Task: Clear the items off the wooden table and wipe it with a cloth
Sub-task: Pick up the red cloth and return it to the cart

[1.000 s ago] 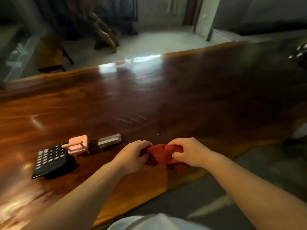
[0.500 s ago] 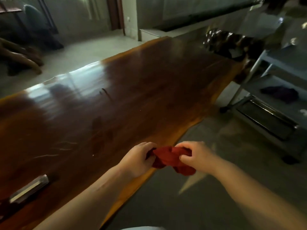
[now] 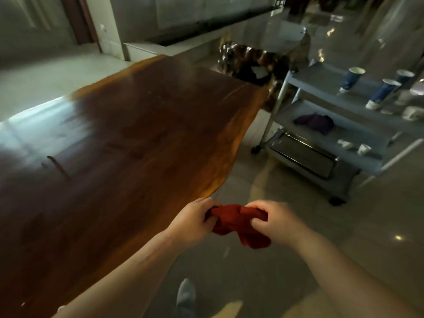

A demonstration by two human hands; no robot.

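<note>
A crumpled red cloth [image 3: 238, 223] hangs between both hands, just off the near right edge of the long dark wooden table [image 3: 128, 134], over the floor. My left hand [image 3: 195, 220] grips its left end and my right hand [image 3: 271, 220] grips its right end, fingers curled into the fabric. The stretch of glossy tabletop in view carries no items; a dark streak [image 3: 58, 167] shows on its left part.
A grey three-shelf cart [image 3: 344, 125] stands to the right of the table's far end, holding blue-and-white cups [image 3: 351, 80], a purple cloth [image 3: 315, 122], small white pieces and a metal tray [image 3: 302, 154]. A gnarled wooden piece [image 3: 247, 61] sits beyond the table end. My shoe [image 3: 186, 297] is on the tiled floor below.
The view has swung right: the calculator, pink object and metal bar on the left have left the frame and the cart has come in. Both hands still hold the red cloth, now off the table edge.
</note>
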